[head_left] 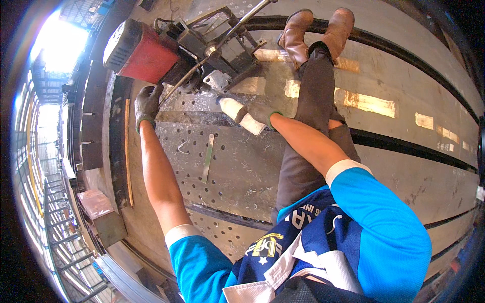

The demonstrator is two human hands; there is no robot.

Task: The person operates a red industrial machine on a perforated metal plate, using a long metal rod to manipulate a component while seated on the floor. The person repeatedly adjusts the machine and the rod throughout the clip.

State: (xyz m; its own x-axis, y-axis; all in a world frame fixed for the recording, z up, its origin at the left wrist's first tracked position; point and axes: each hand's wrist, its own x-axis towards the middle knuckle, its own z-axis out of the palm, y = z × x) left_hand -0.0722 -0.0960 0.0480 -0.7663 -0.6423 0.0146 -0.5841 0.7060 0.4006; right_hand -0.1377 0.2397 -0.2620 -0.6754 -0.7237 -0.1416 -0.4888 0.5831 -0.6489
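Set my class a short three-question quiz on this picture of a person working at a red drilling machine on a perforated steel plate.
1. True or false: the left hand is bare.
2. What does the right hand hold? A) a flat metal strip B) a white bottle C) a hammer
3. Fill in: the loose flat metal strip lies on the ______ plate.

Key: 1 false, it wears a dark glove, at the red machine's lever. 2 B, the white bottle. 3 perforated.

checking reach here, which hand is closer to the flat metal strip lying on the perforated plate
Left, by a modest margin. The left hand sits up and left of the metal strip, by the red machine. The right hand, holding a white cylinder, is farther, up and right.
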